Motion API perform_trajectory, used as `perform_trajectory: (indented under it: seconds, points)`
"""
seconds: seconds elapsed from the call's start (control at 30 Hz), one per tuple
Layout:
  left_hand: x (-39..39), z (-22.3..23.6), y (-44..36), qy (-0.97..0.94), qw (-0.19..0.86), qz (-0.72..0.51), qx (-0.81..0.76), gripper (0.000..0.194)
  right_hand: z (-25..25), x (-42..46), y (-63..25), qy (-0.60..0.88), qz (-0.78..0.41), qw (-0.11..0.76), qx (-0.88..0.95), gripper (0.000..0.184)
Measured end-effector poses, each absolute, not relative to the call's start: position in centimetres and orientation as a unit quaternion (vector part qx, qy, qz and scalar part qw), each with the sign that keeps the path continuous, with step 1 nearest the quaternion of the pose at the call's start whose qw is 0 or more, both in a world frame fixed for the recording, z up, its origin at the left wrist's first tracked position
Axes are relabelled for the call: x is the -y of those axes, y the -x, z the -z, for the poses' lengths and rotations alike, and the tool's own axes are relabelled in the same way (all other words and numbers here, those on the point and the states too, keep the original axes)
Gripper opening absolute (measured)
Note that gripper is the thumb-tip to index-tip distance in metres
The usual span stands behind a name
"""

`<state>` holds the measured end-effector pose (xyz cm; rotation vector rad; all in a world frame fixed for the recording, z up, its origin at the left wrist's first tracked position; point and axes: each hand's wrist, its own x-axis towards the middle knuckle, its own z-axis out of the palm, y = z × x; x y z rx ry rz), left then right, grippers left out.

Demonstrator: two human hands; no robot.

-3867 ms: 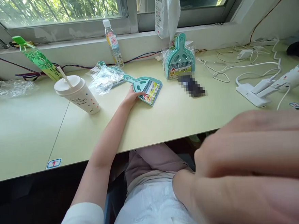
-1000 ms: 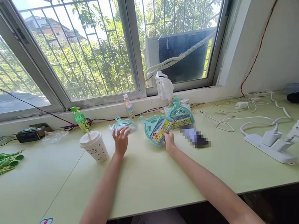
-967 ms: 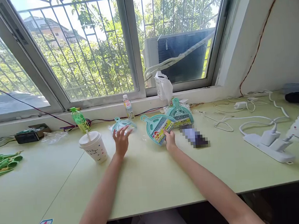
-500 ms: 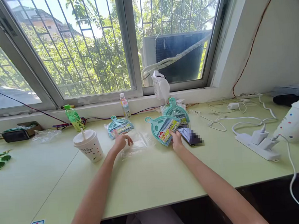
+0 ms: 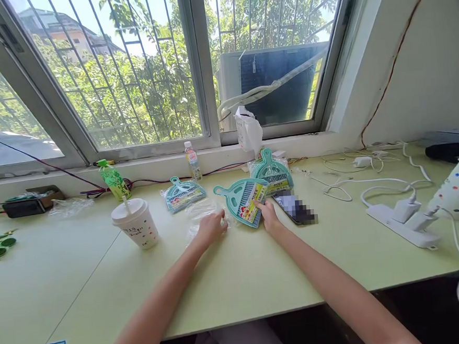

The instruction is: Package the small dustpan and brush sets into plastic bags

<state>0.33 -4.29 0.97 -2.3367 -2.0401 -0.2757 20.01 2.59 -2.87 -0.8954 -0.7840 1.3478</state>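
My right hand is closed on the edge of a teal mini dustpan with a brush and a yellow-and-red label card, tilted with its handle to the left. My left hand has its fingers pinched together at the right side of a clear plastic bag, just left of the dustpan. The bag lies crumpled on the table, partly hidden by the hand. A wrapped dustpan set lies behind the bag. More dustpan sets are stacked behind the held one.
A phone lies right of my right hand. A lidded paper cup with a straw stands at left. Along the window are a green bottle and a clear bottle. A power strip with cables sits at right.
My left hand has moved right across the plastic bag and closed its fingers at the bag's right side. The dustpan in my right hand has shifted slightly left.
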Motion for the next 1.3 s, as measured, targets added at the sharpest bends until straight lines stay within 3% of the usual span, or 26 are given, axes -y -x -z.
perform_trajectory:
  seconds: [0.17,0.47,0.67,0.87,1.17,1.3]
  points:
    - [3.8,-1.7,1.3,0.721,0.023,0.038,0.692,0.022,2.8,-2.5,-20.0,0.387,-0.593,0.618,0.342,0.025]
    - [4.2,-1.5,0.3,0.746,0.15,0.053,0.646,0.043,2.4,-2.3,-20.0,0.395,-0.593,0.631,0.307,0.021]
    - [2.5,-0.6,4.2,0.706,0.184,0.059,0.682,0.041,1.8,-1.9,-20.4,0.405,-0.609,0.608,0.309,0.023]
    - [1.3,0.3,6.9,0.646,0.195,0.168,0.718,0.04,1.5,-0.9,-19.4,0.365,-0.649,0.544,0.388,0.028]
    - [0.7,1.4,6.8,0.683,0.245,0.282,0.628,0.051,2.8,-2.1,-20.1,0.434,-0.545,0.638,0.328,0.022]
    - [0.8,1.4,6.3,0.712,0.239,0.303,0.586,0.052,2.3,-1.3,-19.9,0.415,-0.575,0.629,0.319,0.023]
